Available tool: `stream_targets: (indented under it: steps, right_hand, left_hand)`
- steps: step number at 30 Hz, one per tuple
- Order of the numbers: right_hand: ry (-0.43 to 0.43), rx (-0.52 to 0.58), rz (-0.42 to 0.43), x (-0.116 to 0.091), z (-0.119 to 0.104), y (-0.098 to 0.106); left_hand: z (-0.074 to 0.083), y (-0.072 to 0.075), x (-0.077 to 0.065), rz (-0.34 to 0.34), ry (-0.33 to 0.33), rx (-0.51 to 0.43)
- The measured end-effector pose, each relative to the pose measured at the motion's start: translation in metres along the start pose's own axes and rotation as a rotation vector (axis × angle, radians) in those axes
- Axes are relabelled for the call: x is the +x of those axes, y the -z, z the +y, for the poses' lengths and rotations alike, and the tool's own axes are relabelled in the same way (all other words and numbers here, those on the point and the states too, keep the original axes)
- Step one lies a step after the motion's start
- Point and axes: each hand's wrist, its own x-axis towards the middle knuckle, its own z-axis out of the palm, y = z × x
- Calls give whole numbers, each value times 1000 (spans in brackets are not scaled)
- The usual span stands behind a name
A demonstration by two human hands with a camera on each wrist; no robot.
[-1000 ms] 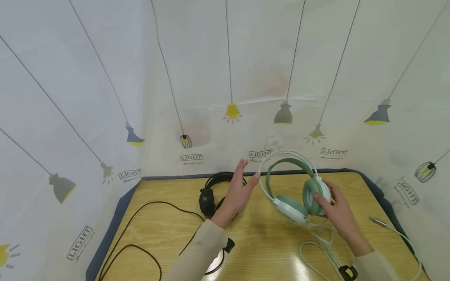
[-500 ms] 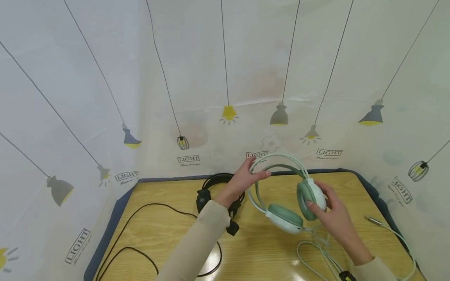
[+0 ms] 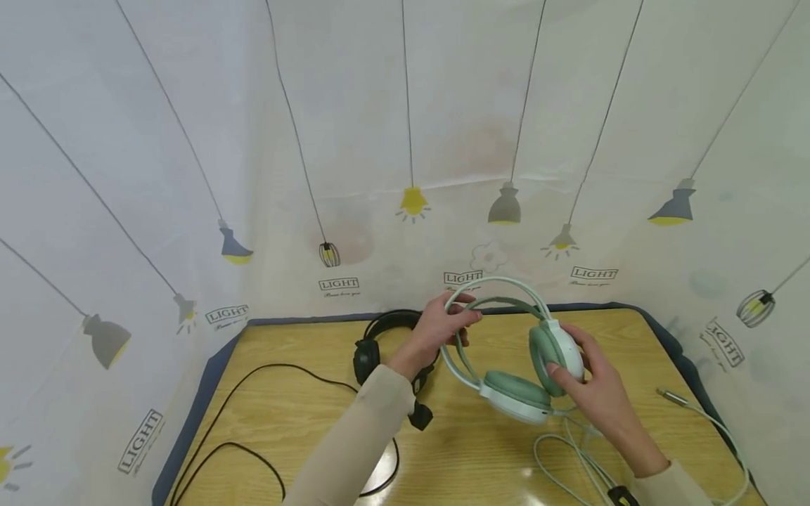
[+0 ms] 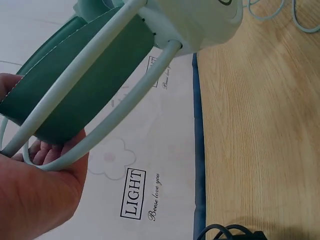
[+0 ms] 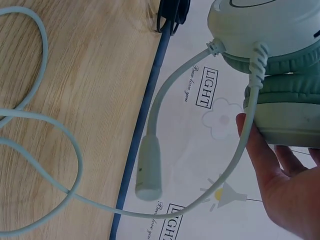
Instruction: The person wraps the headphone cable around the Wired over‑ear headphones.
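A pale green and white headset (image 3: 515, 406) is held above the table, its ear pads facing each other. My left hand (image 3: 436, 329) grips the headband at its left side; in the left wrist view the fingers of that hand (image 4: 42, 195) curl round the green inner strap (image 4: 95, 75) and the thin outer bars. My right hand (image 3: 601, 386) holds the right ear cup (image 3: 557, 357), with the thumb on its cushion. The right wrist view shows the microphone boom (image 5: 149, 167) and the cable hanging from the other cup. Partly behind my left arm lies a black headset (image 3: 367, 362).
The wooden table (image 3: 481, 464) has a dark blue edge. A black cable (image 3: 218, 414) loops over its left side. The pale cable (image 3: 569, 450) lies coiled at the right, and its metal plug (image 3: 672, 398) rests farther right. Lamp-printed cloth (image 3: 354, 140) rises behind.
My left hand has moved from beside the headband, fingers extended, to gripping it. The pale green headset has shifted a little left, with my right hand still on its ear cup.
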Motion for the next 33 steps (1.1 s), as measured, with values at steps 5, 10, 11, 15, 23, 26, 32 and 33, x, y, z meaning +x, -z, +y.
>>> stream_targets:
  steps: [5, 10, 11, 15, 23, 26, 32, 33]
  right_hand:
    - [48, -9, -4, 3, 1, 5]
    - [96, -43, -10, 5, 5, 13]
    - [102, -54, -14, 5, 6, 14]
    - [108, -61, -27, 5, 9, 15]
    - [121, -25, -73, 8, 2, 9]
    - [131, -37, -81, 10, -1, 8]
    - [152, 37, -198, 13, -2, 11]
    - [164, 46, -224, 14, -2, 13]
  left_hand:
    - [0, -4, -4, 45, -39, 34]
    - [1, -1, -8, -46, -7, 101]
    - [2, 1, -9, -65, 5, 119]
    - [2, 6, -9, -100, 34, 109]
    - [-3, 3, -16, -61, -26, -157]
    - [-3, 0, -18, 9, -77, -177]
    - [2, 0, -25, 85, -155, -240]
    - [3, 1, -27, 81, -163, -260]
